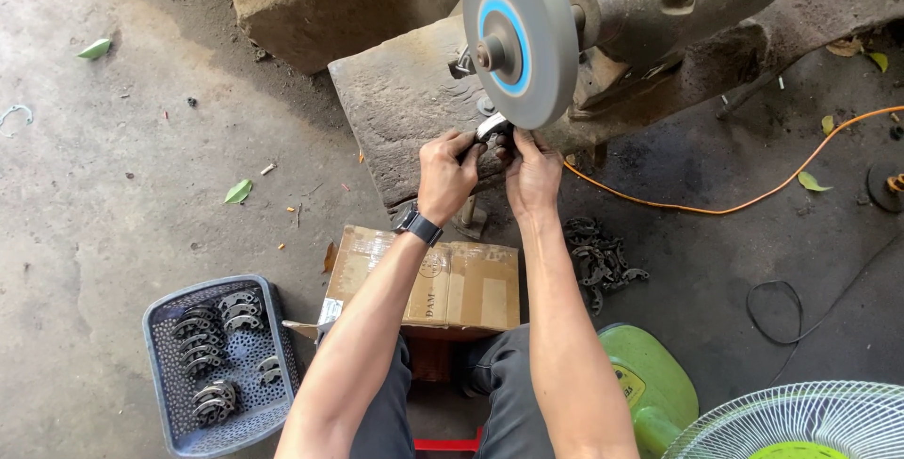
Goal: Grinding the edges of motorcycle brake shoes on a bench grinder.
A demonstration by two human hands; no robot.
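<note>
A grey basket (160, 365) of curved metal pieces and a cardboard box (461, 285) sit nearest on the concrete floor (113, 195). Beyond, the left hand (445, 174) and right hand (533, 173) together pinch a small metal part (491, 127), fingers closed tight on it. The part meets the lower edge of the grinding wheel (518, 35), at the stone block's (405, 101) front edge.

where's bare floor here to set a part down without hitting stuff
Bare concrete lies left of the stone slab, above the grey basket, with only a few leaves. A smaller patch sits between the orange cord and the black cable loop. It is crowded around the cardboard box, the pile of metal parts and the fan.
</note>
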